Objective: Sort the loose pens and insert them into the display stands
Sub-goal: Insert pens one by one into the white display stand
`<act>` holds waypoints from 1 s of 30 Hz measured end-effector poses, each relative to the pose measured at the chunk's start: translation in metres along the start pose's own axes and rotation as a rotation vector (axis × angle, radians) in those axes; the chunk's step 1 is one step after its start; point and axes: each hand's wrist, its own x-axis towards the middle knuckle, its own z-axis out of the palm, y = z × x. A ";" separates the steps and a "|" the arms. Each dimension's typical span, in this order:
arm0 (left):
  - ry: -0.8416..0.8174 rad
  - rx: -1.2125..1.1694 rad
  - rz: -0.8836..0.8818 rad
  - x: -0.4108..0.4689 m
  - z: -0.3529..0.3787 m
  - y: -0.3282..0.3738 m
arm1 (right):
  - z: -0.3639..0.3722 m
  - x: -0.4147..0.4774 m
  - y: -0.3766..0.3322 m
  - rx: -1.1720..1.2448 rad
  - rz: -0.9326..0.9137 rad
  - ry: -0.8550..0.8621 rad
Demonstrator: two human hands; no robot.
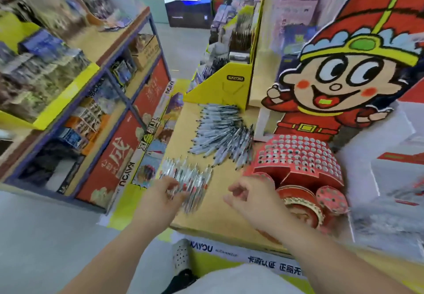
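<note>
L hand [160,195]: fingers on silver-white plastic pen pile [192,176], 7 o'clock; grip unclear, prob. sorting.
R hand [250,196]: fingers loosely curled, empty, by red perforated cardboard stand [298,156], 3 o'clock.

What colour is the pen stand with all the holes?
Red stand, pale-ringed holes; head view.

Left hand [160,196] rests on pens [190,176] near stand [298,158].

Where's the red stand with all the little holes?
In the head view, the red stand sits right of the big pen pile, below the cartoon cutout, just beyond the right hand.
</note>
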 end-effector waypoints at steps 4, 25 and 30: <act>-0.109 0.028 0.037 0.042 -0.032 -0.046 | 0.039 0.027 -0.031 0.014 0.140 -0.019; -0.346 0.140 -0.116 0.155 0.006 -0.110 | 0.144 0.106 -0.022 0.104 0.688 0.015; -0.303 0.094 -0.167 0.157 0.017 -0.107 | 0.148 0.115 -0.018 0.114 0.661 0.018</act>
